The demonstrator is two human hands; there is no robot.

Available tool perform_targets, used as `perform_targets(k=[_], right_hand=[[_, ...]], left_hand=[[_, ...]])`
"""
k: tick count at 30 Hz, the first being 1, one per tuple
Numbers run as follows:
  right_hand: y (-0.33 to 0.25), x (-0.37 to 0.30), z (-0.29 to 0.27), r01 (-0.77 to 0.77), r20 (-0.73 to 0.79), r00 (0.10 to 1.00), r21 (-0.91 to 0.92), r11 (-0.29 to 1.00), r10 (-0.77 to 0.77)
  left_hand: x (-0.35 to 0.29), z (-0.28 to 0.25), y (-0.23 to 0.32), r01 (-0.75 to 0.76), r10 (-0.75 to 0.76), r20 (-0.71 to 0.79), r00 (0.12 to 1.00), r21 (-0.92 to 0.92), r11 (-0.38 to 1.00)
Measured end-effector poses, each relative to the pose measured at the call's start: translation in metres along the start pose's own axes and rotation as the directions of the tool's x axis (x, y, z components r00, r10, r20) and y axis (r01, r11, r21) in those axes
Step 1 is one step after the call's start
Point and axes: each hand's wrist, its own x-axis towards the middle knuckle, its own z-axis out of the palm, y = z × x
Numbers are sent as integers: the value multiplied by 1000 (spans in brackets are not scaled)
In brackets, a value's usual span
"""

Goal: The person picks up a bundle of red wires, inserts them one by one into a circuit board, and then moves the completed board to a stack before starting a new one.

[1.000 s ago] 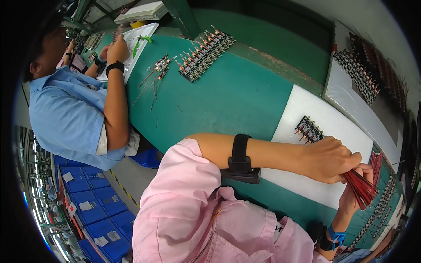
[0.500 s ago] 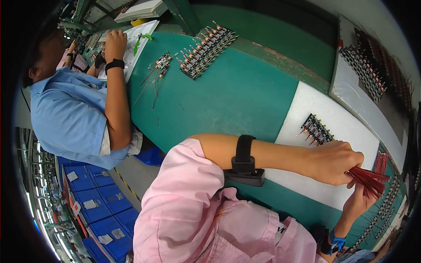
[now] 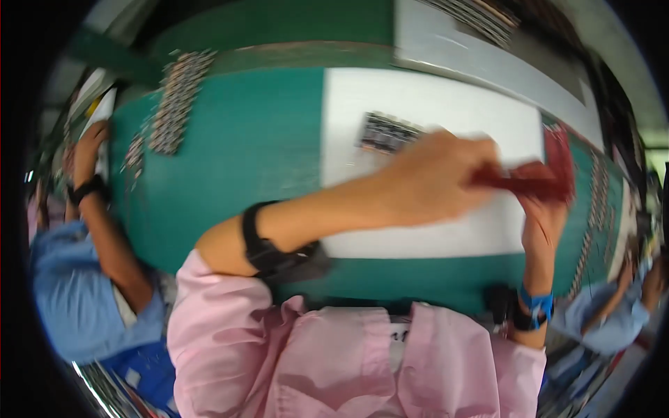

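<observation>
My left hand [image 3: 442, 177] reaches across from the left, its fingers closed on a bundle of dark red wires [image 3: 516, 182]. My right hand [image 3: 542, 212], with a blue band at the wrist, comes up from below at the other end of that bundle. Its fingers are curled about the wires there, partly hidden by them. Motion blurs both hands. Just beyond my left hand, a block of small circuit boards [image 3: 390, 131] lies on a white foam sheet [image 3: 432, 90]; my hand hides part of the block's right end.
More red wires [image 3: 559, 150] are at the sheet's right edge. Strips of small boards [image 3: 598, 191] line the table's right side. Another board block [image 3: 180, 104] and loose wired boards [image 3: 134, 155] lie on the green table [image 3: 244, 139]. Co-workers sit left and right; a pale ledge [image 3: 481, 66] borders the back.
The view has swung right and levelled, so the foam sheet now appears nearer the middle. My hands still have the wire bundle, which now points more nearly straight to the right.
</observation>
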Motion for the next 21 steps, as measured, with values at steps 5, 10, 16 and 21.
perform_targets(k=[5,10,16,21], right_hand=[[39,20,-30,-21,73,997,-169,985,34],[47,14,-21,28,108,994,-286,958,3],[49,16,-13,68,94,995,-317,946,-40],[50,18,-16,22,95,995,-272,962,5]], left_hand=[[7,-17,-7,-217,223,31,974,385,897],[-10,-1,-7,-374,324,195,926,605,703],[-16,16,-14,-481,381,294,877,577,661],[-12,14,-17,-477,383,287,878,590,652]])
